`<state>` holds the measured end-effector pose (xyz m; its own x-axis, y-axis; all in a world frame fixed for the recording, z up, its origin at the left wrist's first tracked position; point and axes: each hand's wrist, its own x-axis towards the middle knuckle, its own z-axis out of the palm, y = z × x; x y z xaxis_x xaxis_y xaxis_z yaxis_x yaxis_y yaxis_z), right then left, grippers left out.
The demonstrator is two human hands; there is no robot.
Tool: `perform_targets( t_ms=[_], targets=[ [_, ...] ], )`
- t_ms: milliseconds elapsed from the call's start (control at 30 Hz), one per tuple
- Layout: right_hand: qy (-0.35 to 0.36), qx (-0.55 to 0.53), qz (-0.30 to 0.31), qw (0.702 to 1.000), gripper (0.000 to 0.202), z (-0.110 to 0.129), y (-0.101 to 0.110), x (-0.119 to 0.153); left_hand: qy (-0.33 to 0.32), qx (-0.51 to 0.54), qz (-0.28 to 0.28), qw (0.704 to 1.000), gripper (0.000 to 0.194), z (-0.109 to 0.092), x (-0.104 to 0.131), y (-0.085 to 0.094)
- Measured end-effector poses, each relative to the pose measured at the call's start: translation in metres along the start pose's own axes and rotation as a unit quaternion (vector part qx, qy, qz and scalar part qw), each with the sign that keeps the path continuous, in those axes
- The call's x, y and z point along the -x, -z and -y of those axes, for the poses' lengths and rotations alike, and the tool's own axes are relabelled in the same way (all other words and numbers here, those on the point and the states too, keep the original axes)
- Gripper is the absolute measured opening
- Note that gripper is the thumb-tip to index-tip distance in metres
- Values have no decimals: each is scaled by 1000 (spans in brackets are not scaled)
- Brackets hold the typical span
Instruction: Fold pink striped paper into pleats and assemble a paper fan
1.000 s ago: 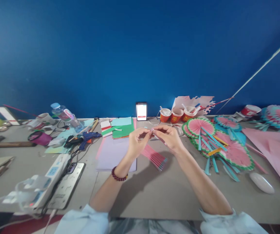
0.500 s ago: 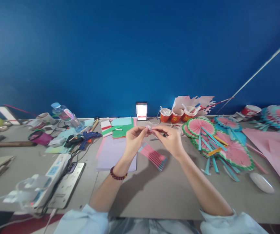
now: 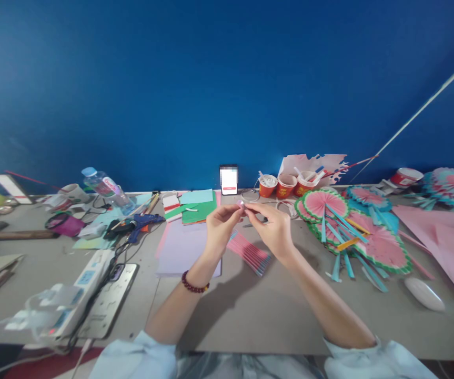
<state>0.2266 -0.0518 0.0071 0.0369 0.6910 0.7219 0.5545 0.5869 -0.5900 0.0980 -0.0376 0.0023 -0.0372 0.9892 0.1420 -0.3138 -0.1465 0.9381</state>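
Observation:
Fingertip to fingertip, my left hand (image 3: 221, 227) and my right hand (image 3: 273, 230) meet above the middle of the table. Both are closed in a pinch on a small pale pink-white piece (image 3: 241, 203); its kind is too small to make out. Just below and between the wrists lies a pleated strip of pink paper (image 3: 249, 253) with blue ends, flat on the table. A stack of lilac paper (image 3: 187, 251) is beside my left forearm, which wears a dark bead bracelet (image 3: 194, 282).
Pink and green pleated paper fans (image 3: 325, 205) lie at right, with a white computer mouse (image 3: 424, 294) in front. Red paper cups (image 3: 268, 185) and a lit phone (image 3: 229, 180) stand by the blue wall. At left are a blue glue gun (image 3: 142, 223) and a power strip (image 3: 87, 289).
My fingers have drawn slightly closer together around the small pale piece, covering more of it. The pleated paper stays where it was.

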Motion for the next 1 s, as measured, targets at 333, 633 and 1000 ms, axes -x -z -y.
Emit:
perform_targets(
  t_ms=[333, 633, 1000],
  targets=[
    [12, -1, 4, 1000, 25, -4, -2, 2, -4, 6, -17, 1000, 24, 6, -1, 0],
    [17, 45, -16, 999, 24, 0, -6, 7, -29, -18, -36, 999, 22, 11, 4, -2],
    [-126, -127, 67, 982, 18, 1, 11, -4, 3, 19, 24, 1000, 22, 1, 4, -4]
  ],
)
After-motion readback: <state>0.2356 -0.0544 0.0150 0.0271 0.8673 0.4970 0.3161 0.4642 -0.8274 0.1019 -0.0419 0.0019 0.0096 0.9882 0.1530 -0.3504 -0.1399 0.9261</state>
